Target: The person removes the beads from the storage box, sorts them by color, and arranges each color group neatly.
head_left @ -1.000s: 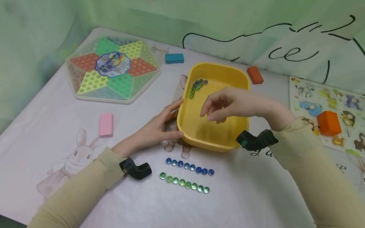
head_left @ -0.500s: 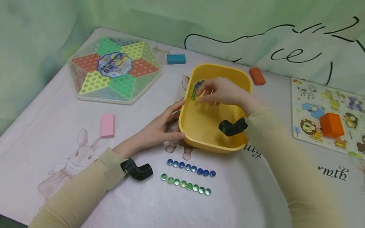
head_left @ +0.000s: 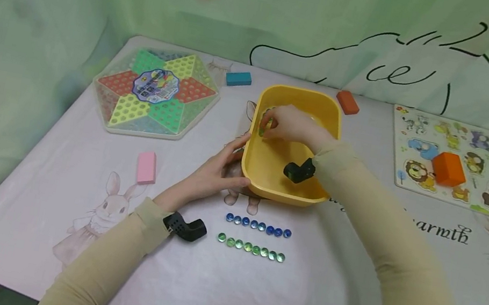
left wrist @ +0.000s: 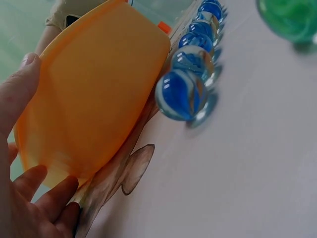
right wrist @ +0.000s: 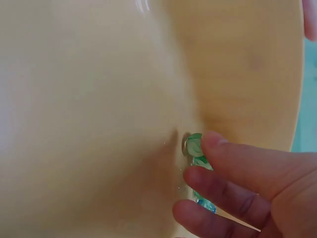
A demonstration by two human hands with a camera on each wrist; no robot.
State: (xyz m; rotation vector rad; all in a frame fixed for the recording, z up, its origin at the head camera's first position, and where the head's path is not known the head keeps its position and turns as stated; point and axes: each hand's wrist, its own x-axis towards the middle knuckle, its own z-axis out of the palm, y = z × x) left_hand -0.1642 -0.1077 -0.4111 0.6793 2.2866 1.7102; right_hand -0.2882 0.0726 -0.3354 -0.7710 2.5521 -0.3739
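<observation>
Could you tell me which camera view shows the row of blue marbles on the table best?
The head view: the whole row of blue marbles lies unobstructed in front of the yellow tub, with the green row nearer. The left wrist view shows them close up but foreshortened, the far ones overlapping. The right wrist view shows only the tub's inside.

I see tub (head_left: 330,114) at table (head_left: 201,286) centre, marbles (right wrist: 197,153) in its far-left corner under my right hand (head_left: 289,124). My left hand (head_left: 216,172) rests against tub's near-left wall. 2 marble rows on table before tub: first row (head_left: 258,226) nearer tub, second row (head_left: 250,247) nearer me. Star board (head_left: 156,93) left of tub, 1 block (head_left: 146,167) before board. 2 blocks (head_left: 238,78) behind tub. Animal puzzle (head_left: 474,160) far right, 1 block (head_left: 447,168) on it.
</observation>
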